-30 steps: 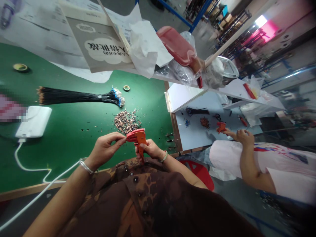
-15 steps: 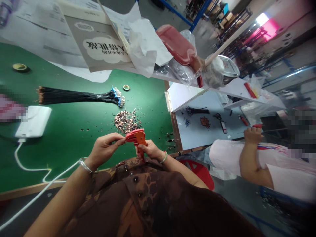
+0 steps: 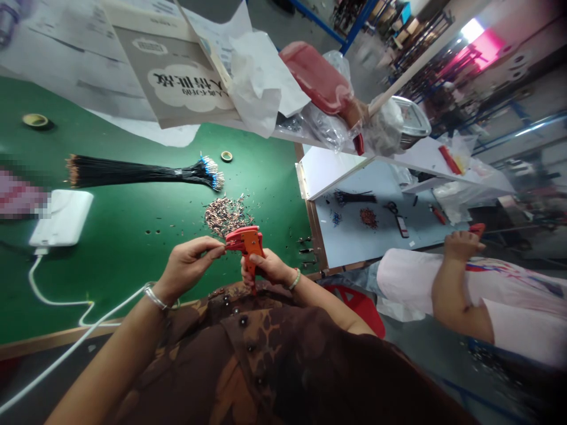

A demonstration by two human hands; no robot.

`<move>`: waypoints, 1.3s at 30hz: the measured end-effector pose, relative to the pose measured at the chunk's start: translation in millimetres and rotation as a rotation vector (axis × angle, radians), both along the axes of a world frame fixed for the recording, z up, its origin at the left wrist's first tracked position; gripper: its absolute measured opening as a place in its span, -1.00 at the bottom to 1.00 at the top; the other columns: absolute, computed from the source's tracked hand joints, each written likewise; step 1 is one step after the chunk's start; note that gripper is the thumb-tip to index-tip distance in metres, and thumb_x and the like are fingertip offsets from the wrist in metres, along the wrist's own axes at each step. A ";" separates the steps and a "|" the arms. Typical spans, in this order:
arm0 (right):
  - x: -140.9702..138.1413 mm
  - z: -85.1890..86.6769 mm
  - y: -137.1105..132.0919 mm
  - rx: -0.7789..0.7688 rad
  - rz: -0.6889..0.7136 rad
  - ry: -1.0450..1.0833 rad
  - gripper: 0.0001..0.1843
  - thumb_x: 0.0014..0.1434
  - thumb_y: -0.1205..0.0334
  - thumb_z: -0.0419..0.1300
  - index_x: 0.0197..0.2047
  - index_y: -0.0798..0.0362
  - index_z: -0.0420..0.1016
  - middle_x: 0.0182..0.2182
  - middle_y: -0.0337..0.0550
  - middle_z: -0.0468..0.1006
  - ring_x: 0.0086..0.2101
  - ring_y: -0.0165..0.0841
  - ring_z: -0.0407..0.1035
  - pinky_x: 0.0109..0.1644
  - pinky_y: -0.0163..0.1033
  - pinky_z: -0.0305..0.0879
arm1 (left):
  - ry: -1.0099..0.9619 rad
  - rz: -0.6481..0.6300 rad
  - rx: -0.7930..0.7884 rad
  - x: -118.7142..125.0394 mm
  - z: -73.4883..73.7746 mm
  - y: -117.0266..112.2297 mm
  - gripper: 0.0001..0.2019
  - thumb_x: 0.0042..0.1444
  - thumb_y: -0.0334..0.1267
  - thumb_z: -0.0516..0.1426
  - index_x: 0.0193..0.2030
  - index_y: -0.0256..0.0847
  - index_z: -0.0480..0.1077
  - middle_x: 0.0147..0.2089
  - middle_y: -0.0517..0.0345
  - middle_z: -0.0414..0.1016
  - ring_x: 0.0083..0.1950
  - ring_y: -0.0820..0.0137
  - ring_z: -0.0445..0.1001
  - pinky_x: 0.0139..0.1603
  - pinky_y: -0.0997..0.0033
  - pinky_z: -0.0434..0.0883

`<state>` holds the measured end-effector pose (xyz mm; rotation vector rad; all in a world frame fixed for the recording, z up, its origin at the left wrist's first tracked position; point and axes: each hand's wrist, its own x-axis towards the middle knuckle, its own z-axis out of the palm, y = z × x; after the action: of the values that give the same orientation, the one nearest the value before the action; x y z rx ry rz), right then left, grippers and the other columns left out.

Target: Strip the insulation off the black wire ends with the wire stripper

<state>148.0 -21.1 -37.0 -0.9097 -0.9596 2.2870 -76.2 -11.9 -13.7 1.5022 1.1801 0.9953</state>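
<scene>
My right hand is wrapped round the handle of a red and orange wire stripper, held upright near the table's front edge. The tool's jaws point left, towards my left hand. Thumb and forefinger of that hand are pinched together right at the jaws; whatever they hold is too small to make out. Just behind the stripper lies a loose pile of short copper-coloured and dark scraps. Farther back is a bundle of black wires, with blue and silvery ends on its right and copper-coloured ends on its left.
A white power bank with a white cable lies at the left of the green table. Two tape rolls sit farther back. Above runs a shelf with papers and bags. At the right, another person works at a neighbouring table.
The stripper's handle in my right hand has swung slightly left and more upright. My left hand stays pinched at the jaws. The other person's hand has moved a little right.
</scene>
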 end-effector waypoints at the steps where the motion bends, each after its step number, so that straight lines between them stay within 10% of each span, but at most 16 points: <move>1: 1.2 -1.1 1.1 -0.004 -0.005 0.030 -0.43 0.04 -0.22 0.30 -0.27 0.18 0.36 -0.51 -0.19 0.45 -0.50 -0.37 0.39 -0.40 -0.22 0.36 | -0.002 0.020 0.002 -0.2 0.9 -0.6 -0.75 0.12 -0.06 0.19 -0.36 -0.22 0.52 -0.34 0.09 0.56 -0.33 0.38 0.49 -0.24 0.41 0.43; 6: 10.4 -4.5 7.1 -0.008 -0.132 -0.022 -0.38 0.03 -0.26 0.27 -0.18 0.17 0.37 -0.41 -0.14 0.48 -0.39 -0.32 0.45 -0.23 -0.14 0.43 | -0.031 0.089 -0.053 -2.6 2.4 -3.9 -0.77 0.12 -0.08 0.20 -0.37 -0.22 0.51 -0.38 0.12 0.54 -0.34 0.40 0.48 -0.26 0.43 0.42; 18: 9.7 9.7 7.9 0.081 0.134 -0.081 -0.41 0.04 -0.19 0.30 -0.15 0.21 0.42 -0.38 -0.11 0.52 -0.41 -0.35 0.47 -0.32 -0.23 0.45 | 0.004 -0.010 -0.143 3.6 6.1 -0.5 -0.67 0.12 0.03 0.15 -0.38 -0.23 0.45 -0.46 0.16 0.45 -0.42 0.42 0.37 -0.39 0.47 0.33; 39: 11.2 11.6 9.5 0.127 0.157 -0.151 -0.44 0.08 -0.22 0.26 -0.32 0.22 0.44 -0.55 -0.15 0.51 -0.54 -0.38 0.44 -0.46 -0.33 0.38 | -0.036 -0.201 -0.310 -7.1 31.6 9.2 -0.69 0.05 0.00 0.18 -0.45 -0.24 0.46 -0.51 0.20 0.39 -0.45 0.46 0.32 -0.41 0.50 0.31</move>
<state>159.2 -11.7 -25.4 -0.9950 -1.2678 2.2791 -83.3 -2.7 17.8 1.3194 1.0788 0.6677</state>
